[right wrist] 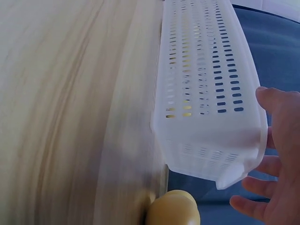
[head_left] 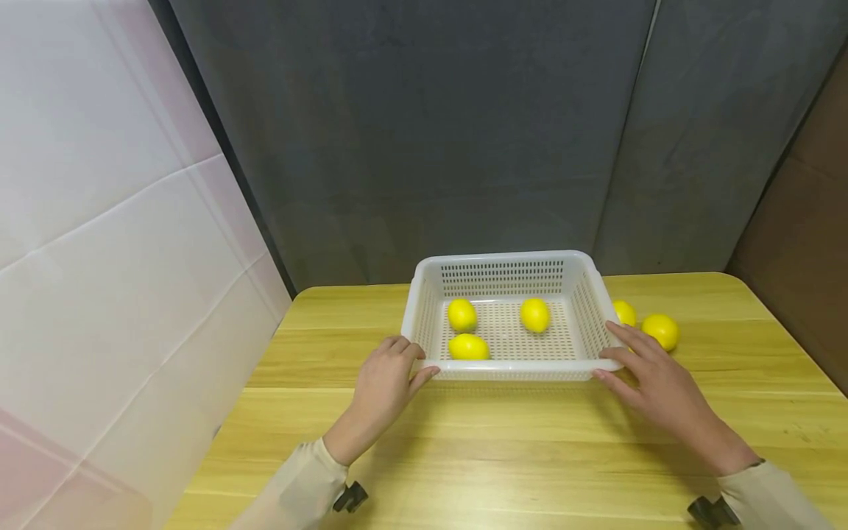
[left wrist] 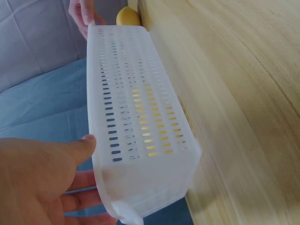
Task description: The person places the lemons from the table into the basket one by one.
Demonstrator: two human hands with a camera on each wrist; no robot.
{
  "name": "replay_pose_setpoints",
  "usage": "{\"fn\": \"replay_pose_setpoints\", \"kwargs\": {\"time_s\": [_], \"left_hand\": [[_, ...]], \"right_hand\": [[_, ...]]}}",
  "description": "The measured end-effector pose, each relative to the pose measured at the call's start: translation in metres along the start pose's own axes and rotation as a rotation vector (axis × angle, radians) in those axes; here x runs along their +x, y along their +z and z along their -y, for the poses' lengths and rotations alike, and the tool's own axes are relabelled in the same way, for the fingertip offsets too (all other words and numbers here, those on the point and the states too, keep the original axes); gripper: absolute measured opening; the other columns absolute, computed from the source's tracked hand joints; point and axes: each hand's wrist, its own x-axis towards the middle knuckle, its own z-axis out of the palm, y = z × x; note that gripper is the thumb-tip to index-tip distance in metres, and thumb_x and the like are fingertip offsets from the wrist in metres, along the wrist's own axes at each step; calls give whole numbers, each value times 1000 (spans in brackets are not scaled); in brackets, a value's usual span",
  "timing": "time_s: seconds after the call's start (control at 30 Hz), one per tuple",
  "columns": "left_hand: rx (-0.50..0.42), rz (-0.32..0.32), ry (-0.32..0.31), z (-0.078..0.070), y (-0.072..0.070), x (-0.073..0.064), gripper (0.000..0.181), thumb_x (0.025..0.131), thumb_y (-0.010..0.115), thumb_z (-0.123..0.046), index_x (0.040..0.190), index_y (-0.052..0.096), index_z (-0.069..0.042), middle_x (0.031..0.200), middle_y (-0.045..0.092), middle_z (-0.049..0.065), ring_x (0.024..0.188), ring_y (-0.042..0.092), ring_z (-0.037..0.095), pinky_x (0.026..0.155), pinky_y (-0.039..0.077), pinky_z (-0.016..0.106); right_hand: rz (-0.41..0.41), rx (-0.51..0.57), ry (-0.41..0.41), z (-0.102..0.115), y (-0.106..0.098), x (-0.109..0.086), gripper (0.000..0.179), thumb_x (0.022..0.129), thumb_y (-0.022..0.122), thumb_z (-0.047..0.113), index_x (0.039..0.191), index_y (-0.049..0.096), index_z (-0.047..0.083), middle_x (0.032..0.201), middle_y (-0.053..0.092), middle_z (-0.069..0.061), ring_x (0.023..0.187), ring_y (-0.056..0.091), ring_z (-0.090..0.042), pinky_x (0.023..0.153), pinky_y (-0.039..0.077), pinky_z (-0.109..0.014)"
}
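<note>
A white perforated plastic basket [head_left: 510, 366] sits at the far side of the wooden table, with three lemons inside: one at the back left [head_left: 461, 315], one at the front left [head_left: 469, 347] and one right of centre [head_left: 534, 315]. My left hand [head_left: 386, 377] holds its front left corner, thumb along the front rim and fingers at the left side. At the front right corner my right hand [head_left: 652, 379] holds the rim between thumb and fingers. In the right wrist view its thumb touches the rim, and the other fingers are spread beside the end wall [right wrist: 211, 154].
Outside the basket, two more lemons lie on the table to its right: one near the right hand [head_left: 660, 332], the other partly hidden behind the rim [head_left: 624, 313]. A dark grey panel [head_left: 411, 132] rises behind the table [head_left: 490, 456]; a pale wall [head_left: 119, 243] stands at left.
</note>
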Motion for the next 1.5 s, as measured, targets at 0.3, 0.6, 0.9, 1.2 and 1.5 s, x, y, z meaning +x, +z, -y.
{"fn": "replay_pose_setpoints", "kwargs": {"time_s": [0.3,0.6,0.9,1.2,1.5], "left_hand": [[-34,18,-11,0,0,-3,33,83,77,-41,96,70,-11,105,70,3,106,65,24,84,59,39],[-56,31,-33,-1,0,-4,33,85,76,-40,98,69,-11,117,69,9,110,65,27,82,60,42],[-36,10,-19,-2,1,-4,31,84,77,-38,97,71,-11,101,69,4,99,67,23,75,61,37],[-13,-17,11,-2,1,-2,30,83,78,-39,96,73,-12,96,75,1,101,71,23,77,61,39],[11,-16,21,0,0,-1,30,81,79,-40,92,73,-13,90,74,-1,86,70,17,68,60,35]], "right_hand": [[36,-5,-8,-2,-6,2,37,84,78,30,116,70,15,148,50,-15,130,46,-39,90,49,-64],[94,-11,0,-9,-10,4,53,79,81,35,127,65,18,151,45,-14,128,46,-38,88,51,-63],[84,-34,-35,-18,-16,8,67,72,87,32,131,60,16,147,47,-17,122,50,-39,77,54,-59],[152,-15,27,-40,-28,14,80,71,88,30,139,51,10,147,45,-24,123,47,-46,85,48,-67],[247,-2,105,-54,-33,18,81,76,84,32,142,45,6,147,44,-27,127,44,-49,95,41,-71]]}}
